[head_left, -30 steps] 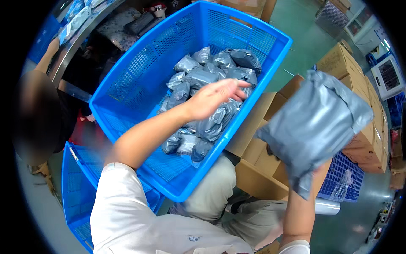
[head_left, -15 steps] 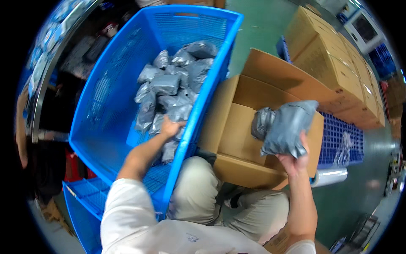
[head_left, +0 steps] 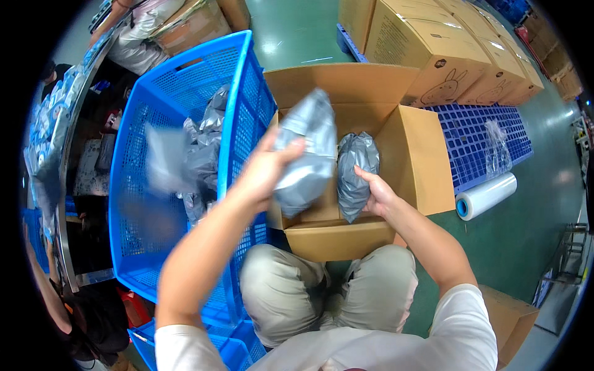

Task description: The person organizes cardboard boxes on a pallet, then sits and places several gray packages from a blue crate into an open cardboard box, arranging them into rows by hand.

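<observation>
My left hand (head_left: 269, 162) is closed around a grey plastic mailer parcel (head_left: 309, 145), tilted above the left side of the open cardboard box (head_left: 424, 162). Inside that box, my right hand (head_left: 380, 195) grips a second grey mailer parcel (head_left: 357, 173) by its right side, thumb on its front. To the left stands a tall blue plastic crate (head_left: 252, 93) holding several crumpled grey parcels (head_left: 203, 154). Another pale grey parcel (head_left: 166, 159) in the crate is smeared by motion; no hand shows on it.
Stacked cardboard cartons (head_left: 427, 52) stand far right, by a blue slatted pallet (head_left: 473, 139). A roll of clear film (head_left: 487, 195) lies on the floor beside it. Along the left runs a metal-edged table (head_left: 69, 173) with other people nearby. Another carton (head_left: 507, 318) sits near right.
My left hand has come out of the crate and over the box with a parcel. My right hand has lowered into the box. A blurred parcel has appeared in the crate, and the view has shifted.
</observation>
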`<state>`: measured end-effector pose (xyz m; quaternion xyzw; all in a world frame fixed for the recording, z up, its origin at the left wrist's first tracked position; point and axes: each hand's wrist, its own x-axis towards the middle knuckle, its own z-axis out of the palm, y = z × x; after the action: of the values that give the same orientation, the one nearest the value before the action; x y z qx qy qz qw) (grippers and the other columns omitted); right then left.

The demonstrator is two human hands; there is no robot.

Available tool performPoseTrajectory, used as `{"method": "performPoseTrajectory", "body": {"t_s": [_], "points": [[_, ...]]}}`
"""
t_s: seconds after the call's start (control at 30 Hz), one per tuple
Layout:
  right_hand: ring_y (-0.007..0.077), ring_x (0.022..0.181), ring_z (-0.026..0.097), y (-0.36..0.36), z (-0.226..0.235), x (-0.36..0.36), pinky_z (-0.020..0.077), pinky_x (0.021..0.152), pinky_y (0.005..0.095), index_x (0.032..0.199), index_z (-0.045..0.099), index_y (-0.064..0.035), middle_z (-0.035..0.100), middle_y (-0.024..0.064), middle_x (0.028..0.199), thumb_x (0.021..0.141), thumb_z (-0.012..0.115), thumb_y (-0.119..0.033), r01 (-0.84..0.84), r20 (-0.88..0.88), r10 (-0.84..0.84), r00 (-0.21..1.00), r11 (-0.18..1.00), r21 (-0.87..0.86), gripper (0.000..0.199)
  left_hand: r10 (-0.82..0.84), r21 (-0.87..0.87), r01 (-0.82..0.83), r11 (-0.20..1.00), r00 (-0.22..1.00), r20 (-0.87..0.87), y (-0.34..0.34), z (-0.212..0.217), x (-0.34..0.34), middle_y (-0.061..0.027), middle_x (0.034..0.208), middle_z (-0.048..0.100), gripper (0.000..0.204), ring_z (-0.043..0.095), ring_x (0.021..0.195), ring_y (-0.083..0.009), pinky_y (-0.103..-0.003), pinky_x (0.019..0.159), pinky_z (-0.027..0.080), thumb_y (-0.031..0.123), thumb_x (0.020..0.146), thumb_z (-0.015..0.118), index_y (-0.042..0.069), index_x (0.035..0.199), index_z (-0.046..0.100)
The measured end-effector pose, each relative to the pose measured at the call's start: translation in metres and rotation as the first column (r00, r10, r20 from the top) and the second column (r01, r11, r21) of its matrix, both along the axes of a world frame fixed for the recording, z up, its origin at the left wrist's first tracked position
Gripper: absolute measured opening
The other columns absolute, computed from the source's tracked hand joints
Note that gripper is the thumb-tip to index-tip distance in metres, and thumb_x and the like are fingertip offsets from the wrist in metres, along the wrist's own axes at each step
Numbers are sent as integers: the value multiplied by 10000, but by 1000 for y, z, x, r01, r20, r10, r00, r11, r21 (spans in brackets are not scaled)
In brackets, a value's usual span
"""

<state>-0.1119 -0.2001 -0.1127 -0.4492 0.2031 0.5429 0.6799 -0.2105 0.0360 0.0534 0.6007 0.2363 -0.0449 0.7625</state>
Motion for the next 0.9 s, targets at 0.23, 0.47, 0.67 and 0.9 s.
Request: {"method": "performPoseTrajectory", "body": {"t_s": [0.23, 0.47, 0.67, 0.9], "points": [[272, 1195, 612, 8, -29, 32, 485, 994, 482, 1345, 566, -75, 625, 126, 1328, 966, 568, -516, -264, -42, 261, 964, 962, -67, 581, 263, -77, -345, 936, 827, -497, -12, -268, 54, -221, 1323, 596, 503, 601, 1177, -333, -462, 973, 479, 273, 996, 559, -45, 1379, 486], [334, 1291, 542, 83, -146, 64, 405, 1092, 468, 1491, 357, 19, 556, 217, 1401, 933, 570, -594, -287, 300, 422, 855, 868, -406, 856, 303, 661, 92, 745, 836, -458, 26, -289, 89, -270, 1272, 621, 473, 582, 1219, -406, -434, 1015, 472, 282, 978, 512, -47, 1317, 501], [443, 1303, 501, 93, -197, 56, 417, 1084, 458, 1553, 169, 33, 409, 325, 1470, 892, 618, -538, -241, 484, 861, 156, 508, -827, 983, 3, 556, 479, 679, 755, -655, -9, -318, 83, -298, 1545, 327, 670, 383, 1410, -406, -399, 1180, 315, 225, 873, 591, -83, 1430, 382], [431, 1130, 623, 117, -196, 92, 492, 951, 519, 1348, 511, -22, 621, 312, 1215, 1014, 457, -446, -120, 382, 858, 343, 444, -888, 543, 173, 623, 415, 663, 725, -667, -7, -349, 99, -283, 1613, 168, 731, 259, 1484, -386, -412, 1216, 248, 218, 879, 558, -109, 1483, 307]]}}
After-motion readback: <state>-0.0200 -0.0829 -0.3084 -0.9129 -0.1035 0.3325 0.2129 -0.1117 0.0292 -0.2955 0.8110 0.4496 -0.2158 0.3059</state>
